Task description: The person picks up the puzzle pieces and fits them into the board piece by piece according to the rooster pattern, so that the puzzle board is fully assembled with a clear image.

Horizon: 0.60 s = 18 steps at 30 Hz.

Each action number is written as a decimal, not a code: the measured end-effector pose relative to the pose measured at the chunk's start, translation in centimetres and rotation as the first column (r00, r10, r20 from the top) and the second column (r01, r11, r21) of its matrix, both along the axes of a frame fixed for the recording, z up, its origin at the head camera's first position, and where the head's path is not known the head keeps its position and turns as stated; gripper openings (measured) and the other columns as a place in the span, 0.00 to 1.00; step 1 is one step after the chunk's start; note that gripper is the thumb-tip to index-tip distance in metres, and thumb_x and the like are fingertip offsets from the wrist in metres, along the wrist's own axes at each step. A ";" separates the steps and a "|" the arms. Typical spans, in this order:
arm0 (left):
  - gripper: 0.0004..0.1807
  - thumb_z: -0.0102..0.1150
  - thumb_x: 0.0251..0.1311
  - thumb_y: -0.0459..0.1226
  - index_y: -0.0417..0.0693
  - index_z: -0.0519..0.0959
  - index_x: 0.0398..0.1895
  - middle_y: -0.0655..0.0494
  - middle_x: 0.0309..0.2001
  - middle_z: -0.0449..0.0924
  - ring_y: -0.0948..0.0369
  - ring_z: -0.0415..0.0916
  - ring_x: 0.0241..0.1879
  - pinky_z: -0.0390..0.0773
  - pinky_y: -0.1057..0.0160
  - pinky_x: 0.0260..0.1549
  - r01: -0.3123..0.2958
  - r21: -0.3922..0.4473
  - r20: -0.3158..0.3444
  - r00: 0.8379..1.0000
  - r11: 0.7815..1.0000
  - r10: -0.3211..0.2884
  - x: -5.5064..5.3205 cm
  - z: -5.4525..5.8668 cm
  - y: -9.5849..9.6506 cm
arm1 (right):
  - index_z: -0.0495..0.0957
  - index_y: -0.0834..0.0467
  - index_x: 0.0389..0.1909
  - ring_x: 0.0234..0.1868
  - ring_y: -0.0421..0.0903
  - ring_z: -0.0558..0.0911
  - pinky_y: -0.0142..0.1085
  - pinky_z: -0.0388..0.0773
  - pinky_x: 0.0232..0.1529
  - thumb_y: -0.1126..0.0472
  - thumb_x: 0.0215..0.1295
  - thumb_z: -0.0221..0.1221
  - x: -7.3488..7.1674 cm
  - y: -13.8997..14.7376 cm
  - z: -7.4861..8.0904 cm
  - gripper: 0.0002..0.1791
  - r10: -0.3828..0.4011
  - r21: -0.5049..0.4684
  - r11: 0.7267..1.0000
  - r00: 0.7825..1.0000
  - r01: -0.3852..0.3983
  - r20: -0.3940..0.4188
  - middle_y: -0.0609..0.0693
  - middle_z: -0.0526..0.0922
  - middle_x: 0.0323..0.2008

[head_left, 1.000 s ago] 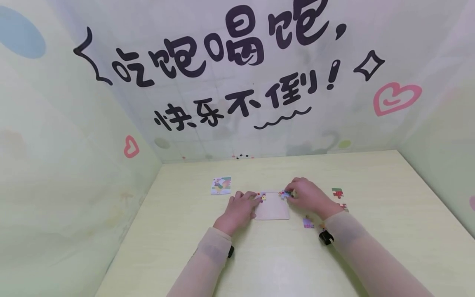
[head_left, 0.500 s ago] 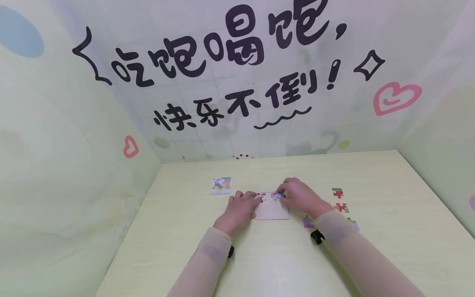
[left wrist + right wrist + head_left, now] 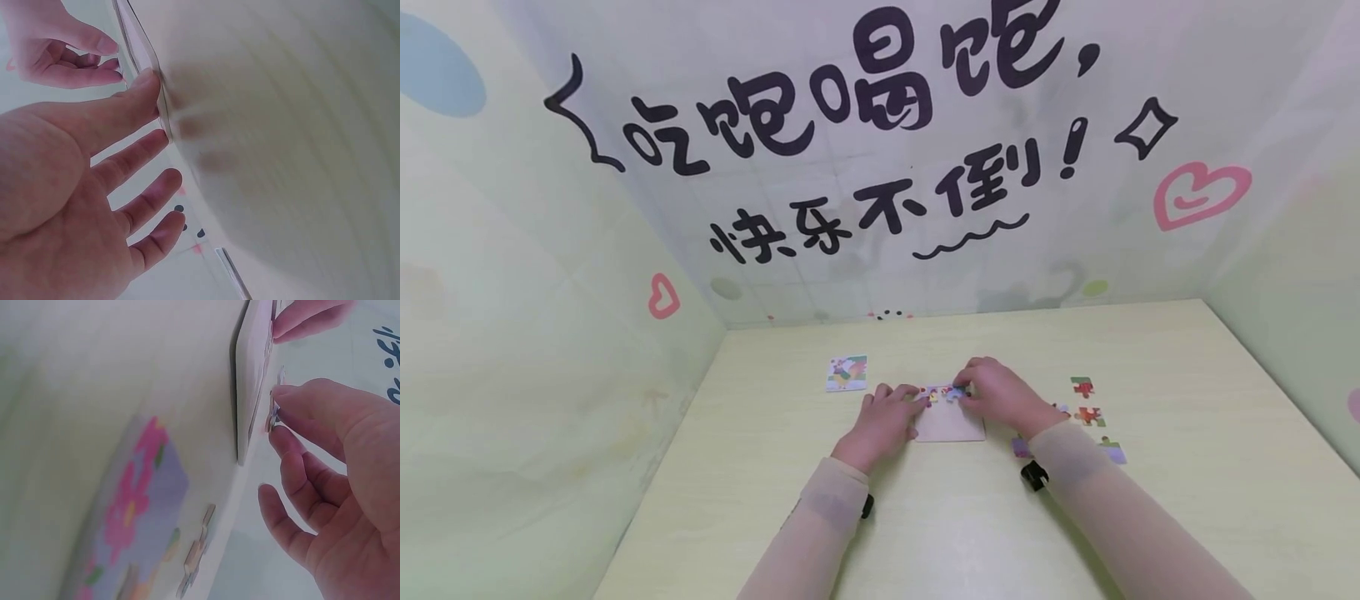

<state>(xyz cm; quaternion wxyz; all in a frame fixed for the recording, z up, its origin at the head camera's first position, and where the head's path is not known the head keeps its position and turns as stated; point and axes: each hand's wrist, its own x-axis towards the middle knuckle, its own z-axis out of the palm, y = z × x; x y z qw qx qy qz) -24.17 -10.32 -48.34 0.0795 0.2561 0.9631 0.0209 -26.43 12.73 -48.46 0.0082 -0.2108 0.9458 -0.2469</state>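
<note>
A square, pale puzzle board (image 3: 951,426) lies mid-table in the head view. My left hand (image 3: 877,427) grips its left edge; in the left wrist view the thumb and index fingertip (image 3: 164,134) meet at the board's rim. One jigsaw piece (image 3: 933,395) sits in the upper left of the board, partly behind the left fingers. My right hand (image 3: 1006,397) pinches another jigsaw piece (image 3: 953,394) between thumb and index finger, over the top edge just right of the first. The right wrist view shows this piece (image 3: 273,415) tilted, with the other fingers loosely curled.
Several loose jigsaw pieces lie right of the board, among them a red and green one (image 3: 1082,387), an orange one (image 3: 1088,416) and a purple one (image 3: 1021,447) partly under the right sleeve. A small square picture card (image 3: 847,373) lies back left. Printed walls surround the table.
My right hand has moved left along the board's top edge, bringing its jigsaw piece close to the one at the upper left. The left hand has stayed on the board.
</note>
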 end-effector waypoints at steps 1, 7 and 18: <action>0.33 0.65 0.66 0.46 0.64 0.70 0.75 0.63 0.77 0.65 0.52 0.66 0.64 0.69 0.52 0.55 0.000 0.000 0.002 1.000 1.000 0.000 0.0 0.1 0.0 | 0.88 0.61 0.46 0.46 0.50 0.81 0.49 0.80 0.55 0.65 0.61 0.70 0.0 -0.1 0.0 0.12 -0.003 -0.003 1.000 1.000 0.003 0.003 0.52 0.86 0.44; 0.33 0.65 0.67 0.46 0.64 0.70 0.76 0.63 0.77 0.65 0.51 0.65 0.66 0.69 0.50 0.57 -0.009 -0.008 0.009 1.000 1.000 0.009 0.0 0.1 0.1 | 0.89 0.60 0.46 0.45 0.49 0.81 0.48 0.80 0.55 0.64 0.62 0.70 -0.1 -0.3 -0.1 0.11 0.001 0.007 1.000 1.000 -0.001 -0.003 0.52 0.86 0.43; 0.34 0.65 0.67 0.46 0.65 0.70 0.76 0.63 0.77 0.65 0.51 0.65 0.65 0.70 0.49 0.56 -0.004 -0.009 -0.001 1.000 1.000 0.004 -0.2 -0.1 0.1 | 0.89 0.60 0.45 0.46 0.50 0.81 0.48 0.79 0.55 0.64 0.62 0.70 -0.3 -0.6 -0.2 0.11 0.028 0.010 1.000 0.999 -0.027 -0.035 0.52 0.86 0.42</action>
